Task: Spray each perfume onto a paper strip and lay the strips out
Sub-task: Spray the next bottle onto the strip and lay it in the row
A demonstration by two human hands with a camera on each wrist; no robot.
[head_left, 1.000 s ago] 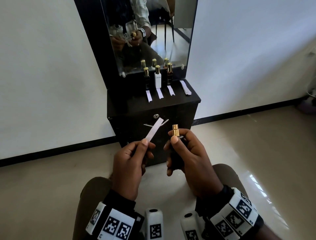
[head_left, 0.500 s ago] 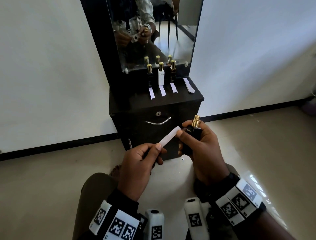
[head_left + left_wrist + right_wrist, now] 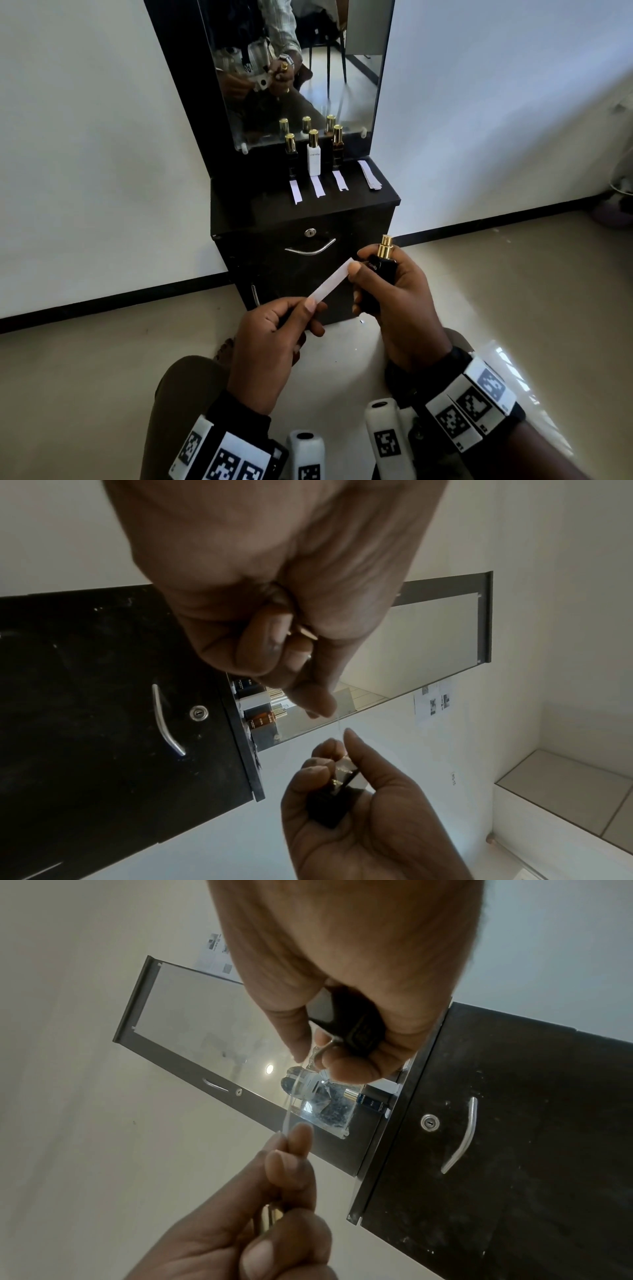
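Note:
My left hand (image 3: 274,329) pinches one end of a white paper strip (image 3: 330,285); a gold cap (image 3: 270,1215) sits tucked in its curled fingers. The strip's far end reaches my right thumb. My right hand (image 3: 394,301) grips a black perfume bottle (image 3: 376,274) with a bare gold sprayer (image 3: 385,247) pointing up. On the black cabinet top (image 3: 260,205) stand three capped bottles: black (image 3: 291,157), white (image 3: 314,156), brown (image 3: 337,147). A paper strip lies before each: (image 3: 294,191), (image 3: 318,186), (image 3: 340,180).
Spare strips (image 3: 370,175) lie in a small stack at the cabinet top's right. A mirror (image 3: 301,68) rises behind the bottles. The cabinet door has a lock (image 3: 310,233) and metal handle (image 3: 310,248). My knee (image 3: 185,387) and beige floor lie below.
Both hands have moved right and slightly up. The strip has tipped from upright to slanting toward the bottle, and its tip now meets my right thumb.

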